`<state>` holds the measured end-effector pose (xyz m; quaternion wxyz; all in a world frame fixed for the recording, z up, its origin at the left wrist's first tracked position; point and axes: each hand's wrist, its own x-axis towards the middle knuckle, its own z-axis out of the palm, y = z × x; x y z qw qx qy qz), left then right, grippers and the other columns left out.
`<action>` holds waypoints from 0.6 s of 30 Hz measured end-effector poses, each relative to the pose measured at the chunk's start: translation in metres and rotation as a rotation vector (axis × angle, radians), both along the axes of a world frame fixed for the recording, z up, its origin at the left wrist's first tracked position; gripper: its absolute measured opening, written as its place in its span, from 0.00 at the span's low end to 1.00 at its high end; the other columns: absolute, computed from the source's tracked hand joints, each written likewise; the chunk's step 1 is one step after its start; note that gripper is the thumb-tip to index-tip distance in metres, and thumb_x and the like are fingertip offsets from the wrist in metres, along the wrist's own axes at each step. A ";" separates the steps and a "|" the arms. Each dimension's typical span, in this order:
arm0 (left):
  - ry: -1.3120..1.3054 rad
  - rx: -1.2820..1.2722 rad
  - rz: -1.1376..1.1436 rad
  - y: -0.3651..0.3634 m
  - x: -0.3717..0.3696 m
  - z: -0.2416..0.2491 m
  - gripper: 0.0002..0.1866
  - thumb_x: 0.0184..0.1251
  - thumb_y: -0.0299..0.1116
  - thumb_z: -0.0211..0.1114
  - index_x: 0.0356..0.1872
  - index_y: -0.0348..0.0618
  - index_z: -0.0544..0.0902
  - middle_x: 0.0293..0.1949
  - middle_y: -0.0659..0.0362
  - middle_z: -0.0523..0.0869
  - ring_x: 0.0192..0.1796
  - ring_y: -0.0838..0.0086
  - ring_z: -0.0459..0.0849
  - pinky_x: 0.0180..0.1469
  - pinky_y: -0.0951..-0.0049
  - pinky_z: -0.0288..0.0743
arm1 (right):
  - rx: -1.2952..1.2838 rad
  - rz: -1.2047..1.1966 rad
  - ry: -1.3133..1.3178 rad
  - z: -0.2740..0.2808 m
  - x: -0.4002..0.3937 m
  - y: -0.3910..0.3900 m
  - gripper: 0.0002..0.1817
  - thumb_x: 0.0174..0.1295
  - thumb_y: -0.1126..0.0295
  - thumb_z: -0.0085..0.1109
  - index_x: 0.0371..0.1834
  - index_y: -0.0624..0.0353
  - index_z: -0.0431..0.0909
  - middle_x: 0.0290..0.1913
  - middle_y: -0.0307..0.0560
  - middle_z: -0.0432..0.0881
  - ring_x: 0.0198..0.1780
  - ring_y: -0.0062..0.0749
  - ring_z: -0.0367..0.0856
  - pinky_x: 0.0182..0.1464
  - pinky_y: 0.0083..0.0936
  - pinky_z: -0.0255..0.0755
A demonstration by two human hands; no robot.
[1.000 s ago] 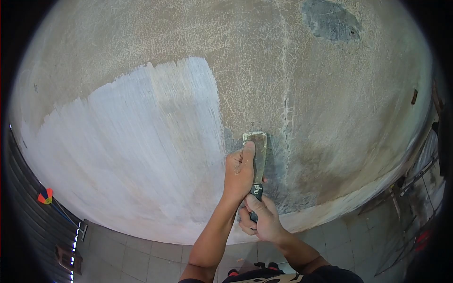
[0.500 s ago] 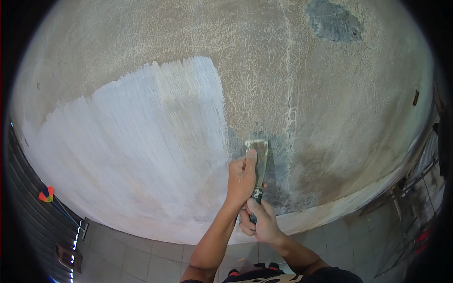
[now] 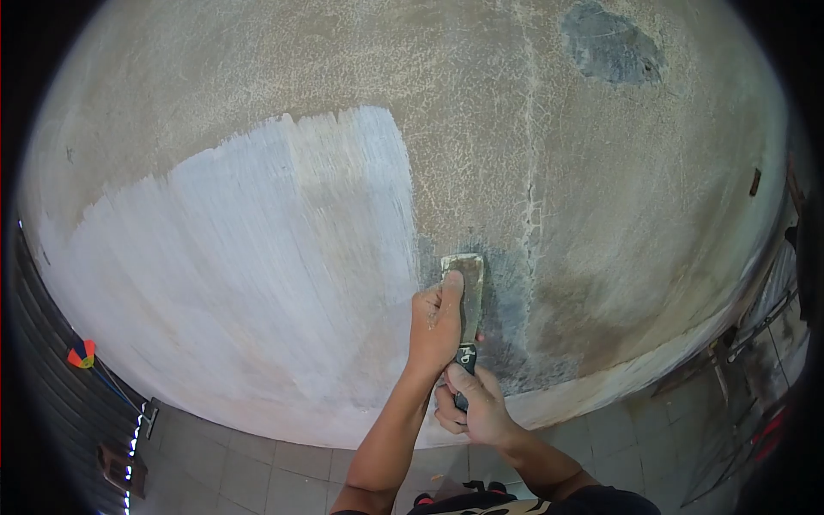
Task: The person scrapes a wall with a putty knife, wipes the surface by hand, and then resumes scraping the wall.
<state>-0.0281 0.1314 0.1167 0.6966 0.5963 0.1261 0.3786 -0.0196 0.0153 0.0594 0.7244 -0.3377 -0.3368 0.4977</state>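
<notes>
Scraper at the grey patch, low centre of the frame.
The scraper [image 3: 471, 296] points upward against the wall [image 3: 446, 94], its blade edge slightly lower on the grey patch [image 3: 506, 300] than a second ago; I judge this a small shift within one area. My right hand [image 3: 476, 408] is closed around the handle; my left hand [image 3: 436, 330] grips the blade, thumb flat on its face. Left of the patch lies a streaked white coat [image 3: 300, 240]; a crack [image 3: 530, 206] runs upward on its right. Farther out: an oval grey spot [image 3: 609, 47], upper right, and floor tiles [image 3: 300, 459] below.
</notes>
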 end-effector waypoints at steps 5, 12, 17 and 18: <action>0.020 -0.013 0.003 -0.001 -0.003 -0.010 0.27 0.76 0.48 0.52 0.20 0.36 0.77 0.15 0.60 0.76 0.14 0.78 0.74 0.16 0.75 0.70 | 0.004 -0.027 0.035 -0.004 -0.006 0.004 0.16 0.75 0.53 0.43 0.34 0.51 0.61 0.14 0.38 0.58 0.11 0.20 0.49 0.14 0.22 0.45; 0.029 0.049 -0.016 0.006 -0.002 0.001 0.27 0.75 0.50 0.52 0.21 0.37 0.77 0.14 0.59 0.75 0.13 0.75 0.76 0.15 0.74 0.70 | 0.020 0.011 0.105 0.002 -0.005 0.006 0.17 0.75 0.52 0.43 0.33 0.50 0.62 0.13 0.39 0.57 0.11 0.20 0.47 0.14 0.22 0.44; 0.024 0.068 0.000 0.005 0.000 -0.002 0.27 0.75 0.50 0.52 0.21 0.37 0.77 0.15 0.59 0.75 0.13 0.75 0.76 0.15 0.74 0.71 | 0.029 0.041 0.119 -0.009 -0.001 0.007 0.17 0.76 0.52 0.41 0.34 0.51 0.59 0.13 0.39 0.58 0.11 0.19 0.49 0.14 0.21 0.44; 0.012 0.051 -0.014 0.004 0.000 0.004 0.27 0.75 0.50 0.52 0.21 0.37 0.77 0.15 0.59 0.76 0.13 0.75 0.76 0.15 0.74 0.71 | 0.052 0.030 0.115 0.001 -0.003 0.008 0.17 0.76 0.52 0.41 0.34 0.51 0.59 0.13 0.39 0.58 0.11 0.19 0.49 0.14 0.21 0.44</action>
